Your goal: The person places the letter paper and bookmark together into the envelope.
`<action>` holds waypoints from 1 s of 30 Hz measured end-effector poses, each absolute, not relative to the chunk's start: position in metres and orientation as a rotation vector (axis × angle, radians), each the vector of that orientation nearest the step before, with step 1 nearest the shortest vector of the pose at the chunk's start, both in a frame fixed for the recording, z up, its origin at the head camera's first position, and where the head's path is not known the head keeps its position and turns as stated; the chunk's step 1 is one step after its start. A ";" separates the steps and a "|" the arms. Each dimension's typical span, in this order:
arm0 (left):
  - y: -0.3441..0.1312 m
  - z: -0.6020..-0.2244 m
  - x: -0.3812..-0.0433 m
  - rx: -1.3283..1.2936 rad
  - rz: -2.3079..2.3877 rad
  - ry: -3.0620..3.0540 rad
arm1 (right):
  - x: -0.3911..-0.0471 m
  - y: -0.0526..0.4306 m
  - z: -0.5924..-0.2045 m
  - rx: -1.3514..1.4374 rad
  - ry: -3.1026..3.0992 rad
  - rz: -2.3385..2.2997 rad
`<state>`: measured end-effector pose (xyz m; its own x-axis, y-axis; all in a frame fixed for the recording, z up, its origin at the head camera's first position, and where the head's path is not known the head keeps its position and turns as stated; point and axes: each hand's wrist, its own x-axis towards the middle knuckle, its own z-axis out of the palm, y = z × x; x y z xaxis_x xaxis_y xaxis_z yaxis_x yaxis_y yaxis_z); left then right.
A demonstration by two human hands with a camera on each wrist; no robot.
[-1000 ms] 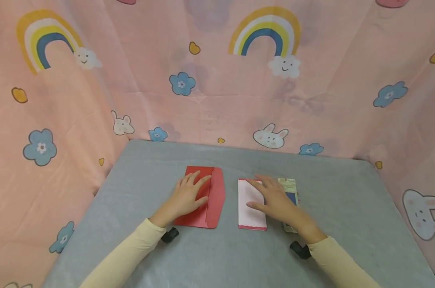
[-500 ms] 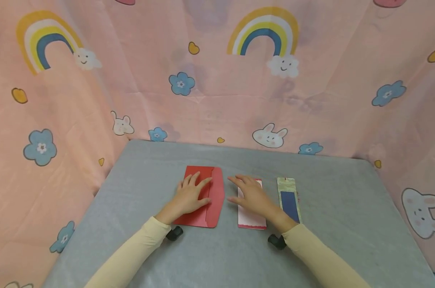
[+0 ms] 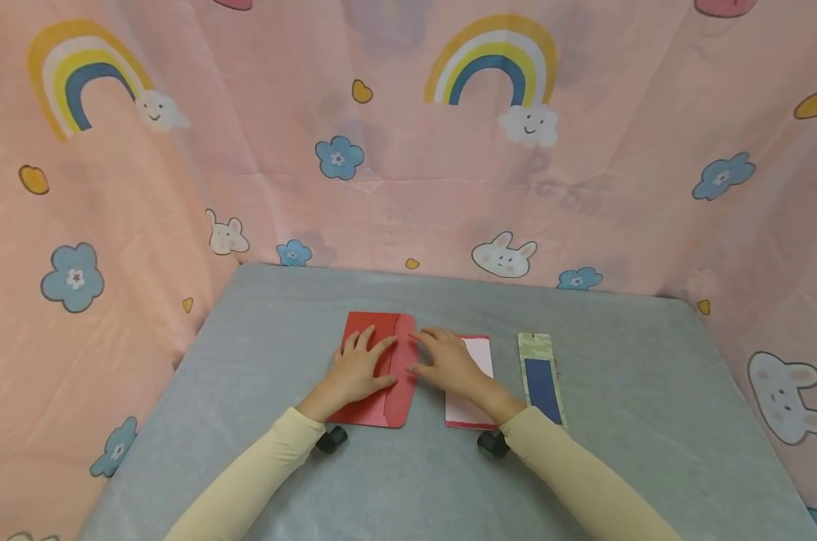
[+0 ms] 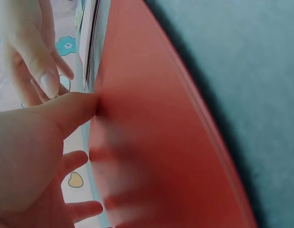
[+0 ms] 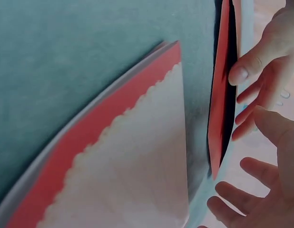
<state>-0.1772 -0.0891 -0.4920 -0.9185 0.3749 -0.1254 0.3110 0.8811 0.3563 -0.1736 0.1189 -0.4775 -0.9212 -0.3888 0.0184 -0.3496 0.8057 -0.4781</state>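
Observation:
A red envelope [image 3: 370,411] lies flat on the grey tabletop, its flap [image 3: 401,402] opened out to the right. My left hand [image 3: 355,373] spreads over it with straight fingers, and in the left wrist view the thumb [image 4: 78,107] appears to touch the red paper. My right hand [image 3: 454,367] hovers above a folded white card with red edges [image 3: 464,412], fingers extended leftward. Its fingertips reach over the flap's right edge in the head view; the right wrist view shows them apart from the envelope [image 5: 220,102]. Nothing is held in it.
Right of the white card lies a narrow green strip with a dark blue panel [image 3: 542,383], its lower end partly behind my right sleeve [image 3: 570,466]. A pink patterned cloth [image 3: 394,203] hangs behind and at both sides of the grey table [image 3: 408,488].
My right hand has moved left from between the white card and green strip to the envelope's flap. The left hand has shifted slightly right on the envelope. The paper items stay in place.

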 end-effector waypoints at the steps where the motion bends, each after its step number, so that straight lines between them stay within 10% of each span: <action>1: -0.089 -0.492 -0.177 0.526 0.499 2.862 | -0.175 0.117 -0.478 -0.590 2.909 -0.745; 30: -0.084 -0.482 -0.177 0.466 0.545 2.831 | -0.191 0.088 -0.492 -0.441 3.002 -0.721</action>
